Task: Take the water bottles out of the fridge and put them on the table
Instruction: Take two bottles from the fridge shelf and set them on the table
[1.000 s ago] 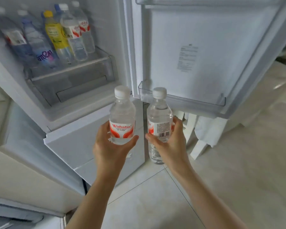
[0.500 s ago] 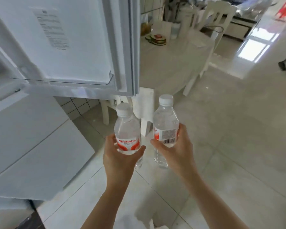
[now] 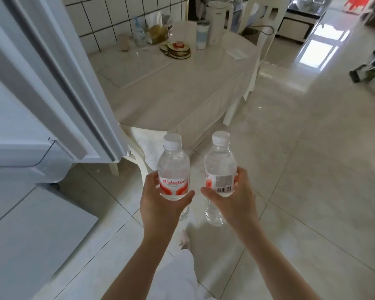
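My left hand (image 3: 158, 204) grips a clear water bottle (image 3: 173, 167) with a white cap and a red-and-white label, held upright. My right hand (image 3: 232, 200) grips a second clear water bottle (image 3: 219, 163), its barcode facing me. The two bottles are side by side, a little apart, over the tiled floor. The white table (image 3: 182, 89) lies ahead beyond both bottles. The open fridge door (image 3: 59, 87) fills the left side; the fridge interior is out of view.
On the table's far part stand a white kettle (image 3: 217, 20), a tumbler (image 3: 202, 35), a stack of round coasters (image 3: 178, 49), a paper (image 3: 236, 54) and bags by the tiled wall. White chairs (image 3: 139, 148) stand at the near and far ends. A bag (image 3: 372, 70) lies on the floor at right.
The view has swung from the fridge interior to the table. Both hands kept hold of their bottles, and the table is now nearer and more centred.
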